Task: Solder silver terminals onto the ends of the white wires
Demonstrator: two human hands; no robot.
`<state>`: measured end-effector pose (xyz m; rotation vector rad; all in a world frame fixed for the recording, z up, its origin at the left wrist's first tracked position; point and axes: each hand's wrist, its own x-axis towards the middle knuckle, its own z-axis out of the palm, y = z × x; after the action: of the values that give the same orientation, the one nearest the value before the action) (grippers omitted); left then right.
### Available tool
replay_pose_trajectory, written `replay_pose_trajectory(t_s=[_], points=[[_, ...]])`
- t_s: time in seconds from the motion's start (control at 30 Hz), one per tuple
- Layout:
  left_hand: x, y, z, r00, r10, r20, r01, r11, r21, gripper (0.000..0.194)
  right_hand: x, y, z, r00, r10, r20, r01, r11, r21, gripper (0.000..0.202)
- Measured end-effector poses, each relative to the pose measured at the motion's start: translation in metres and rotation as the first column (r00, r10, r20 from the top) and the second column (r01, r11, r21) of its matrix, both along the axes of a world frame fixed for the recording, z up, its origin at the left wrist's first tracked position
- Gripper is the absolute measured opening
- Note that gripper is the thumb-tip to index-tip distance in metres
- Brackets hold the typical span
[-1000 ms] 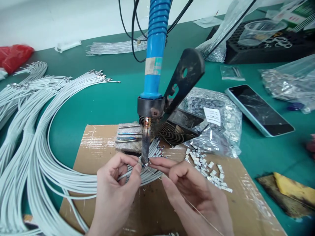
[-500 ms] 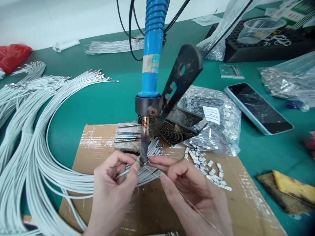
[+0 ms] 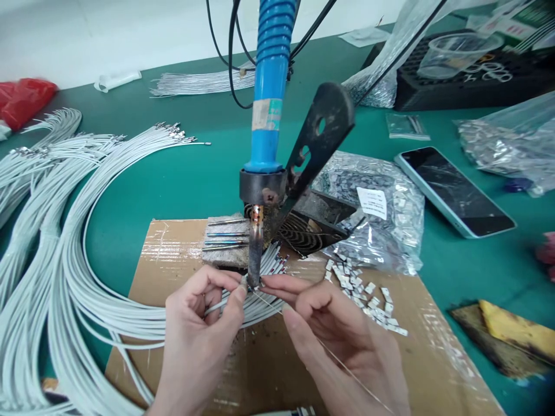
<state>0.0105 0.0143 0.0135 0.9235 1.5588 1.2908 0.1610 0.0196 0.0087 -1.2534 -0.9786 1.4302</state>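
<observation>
Beneath the tip of a blue-handled soldering iron (image 3: 267, 144), held upright in a black metal stand (image 3: 323, 130), both my hands meet. My left hand (image 3: 202, 329) is closed, thumb and index finger pinching what looks like a white cable's end; the fingertips mostly hide it. Across from it, my right hand (image 3: 342, 335) is closed on a thin solder wire (image 3: 347, 372) that runs under the palm up to the iron's tip. Its index fingertip is at a tiny metal part beside the tip. Behind my fingers lies a bundle of white cables (image 3: 117, 292).
Cardboard (image 3: 169, 248) covers the green bench here. Small metal clips (image 3: 364, 292) lie scattered on the right, near a clear bag of parts (image 3: 390, 214). A phone (image 3: 453, 190) and a stained yellow sponge (image 3: 515, 326) sit farther right. A tip-cleaning pad (image 3: 225, 225) lies behind my left hand.
Almost nothing differs. Both hands keep their places at the iron's tip; the whole view has shifted very slightly.
</observation>
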Motion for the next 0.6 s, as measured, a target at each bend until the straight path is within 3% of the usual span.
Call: replay_pose_trajectory(t_s=[0.6], points=[[0.0045, 0.0022, 0.0060, 0.999, 0.052, 0.017, -0.052, 0.999, 0.001, 0.017, 0.0009, 0.0004, -0.0046, 1.000, 0.007, 0.015, -0.008, 0.999, 0.032, 0.024]])
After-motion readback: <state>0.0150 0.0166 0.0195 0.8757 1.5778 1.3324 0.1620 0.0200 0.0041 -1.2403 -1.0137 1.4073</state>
